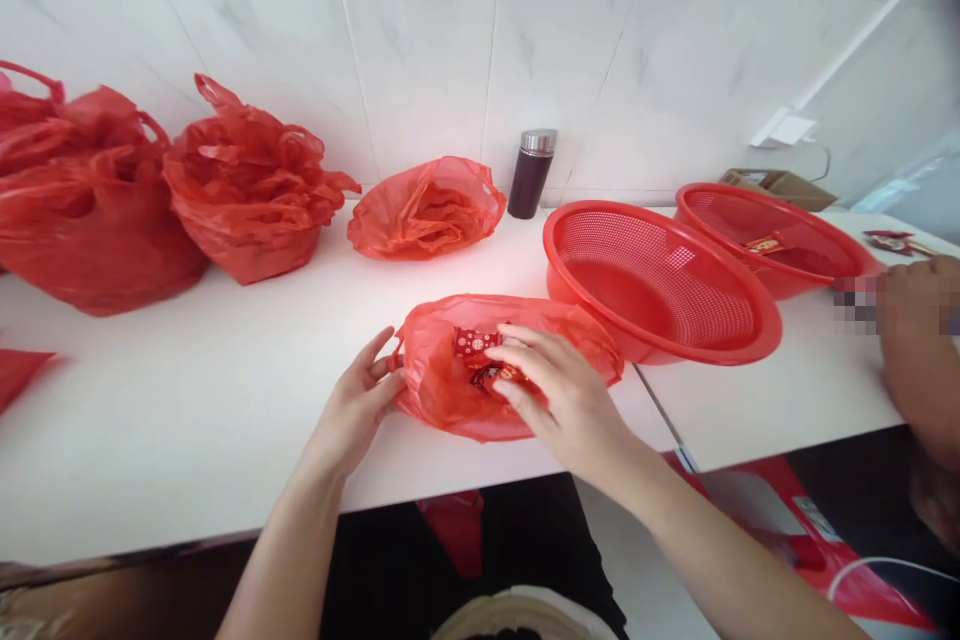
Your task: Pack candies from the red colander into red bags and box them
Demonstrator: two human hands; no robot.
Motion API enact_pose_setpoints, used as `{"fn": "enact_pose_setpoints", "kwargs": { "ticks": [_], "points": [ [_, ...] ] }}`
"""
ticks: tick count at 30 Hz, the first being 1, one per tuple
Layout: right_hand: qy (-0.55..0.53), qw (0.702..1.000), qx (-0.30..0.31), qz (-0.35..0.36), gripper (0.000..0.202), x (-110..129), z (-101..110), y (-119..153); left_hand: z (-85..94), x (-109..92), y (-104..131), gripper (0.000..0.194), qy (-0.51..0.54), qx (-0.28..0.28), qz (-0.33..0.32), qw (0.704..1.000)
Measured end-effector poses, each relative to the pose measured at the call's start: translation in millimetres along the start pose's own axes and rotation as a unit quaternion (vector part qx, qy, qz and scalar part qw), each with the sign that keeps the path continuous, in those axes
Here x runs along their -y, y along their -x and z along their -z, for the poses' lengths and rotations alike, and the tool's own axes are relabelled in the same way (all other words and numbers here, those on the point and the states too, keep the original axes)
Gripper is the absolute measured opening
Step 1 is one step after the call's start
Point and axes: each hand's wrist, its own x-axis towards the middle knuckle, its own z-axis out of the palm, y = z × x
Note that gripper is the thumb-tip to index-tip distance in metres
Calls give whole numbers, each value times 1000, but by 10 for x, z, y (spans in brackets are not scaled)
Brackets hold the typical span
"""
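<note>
A red plastic bag lies on the white table in front of me, its mouth spread open. Inside it are small red wrapped packets, one with pale dots. My left hand grips the bag's left edge near its handle, thumb and fingers around the film. Over the bag's mouth reaches my right hand, fingers spread and curved above the packets. Whether its fingertips touch a packet is hard to tell; nothing is visibly held in it.
Behind are full red bags, a flatter red bag and a dark bottle. Two red baskets stand right, the farther one holding a packet. Another person's hand is at far right, near a cardboard box.
</note>
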Motion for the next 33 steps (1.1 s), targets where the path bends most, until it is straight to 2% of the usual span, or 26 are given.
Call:
{"fn": "enact_pose_setpoints", "kwargs": {
  "ticks": [3,7,10,14,16,18,20,23,26,27,28,31,33],
  "points": [
    [73,997,20,-24,23,-173,208,121,145,-36,148,88,-49,-41,3,998],
    [168,975,142,-31,29,-332,521,298,328,-139,309,75,-60,-85,21,994],
    [218,958,186,-29,39,-477,559,388,366,-192,356,64,-65,-97,41,992],
    [238,952,184,-64,48,-603,396,431,317,-199,336,56,-100,-84,64,989],
    [205,962,163,-72,49,-569,374,368,303,-234,307,45,-143,-43,86,985],
    [162,977,126,-56,47,-476,476,217,309,-353,265,28,-187,2,96,978],
    [141,987,77,-17,46,-361,704,-16,308,-576,214,19,-194,0,55,979],
    [144,989,5,47,40,-207,1131,-425,211,-1042,153,15,-100,-69,-89,989],
    [118,988,-86,56,27,-91,1401,-747,1,-1467,150,12,6,-48,-188,981],
    [96,989,-93,57,24,-64,1433,-822,-68,-1570,159,11,23,-36,-202,978],
    [73,993,-69,62,22,-46,1442,-884,-127,-1651,171,11,29,-27,-208,977],
    [11,994,81,71,18,-43,1409,-1033,-215,-1801,204,13,20,-23,-217,976],
    [-45,994,98,28,16,-59,1401,-1122,-214,-1867,220,13,33,-27,-237,971]
  ]
}}
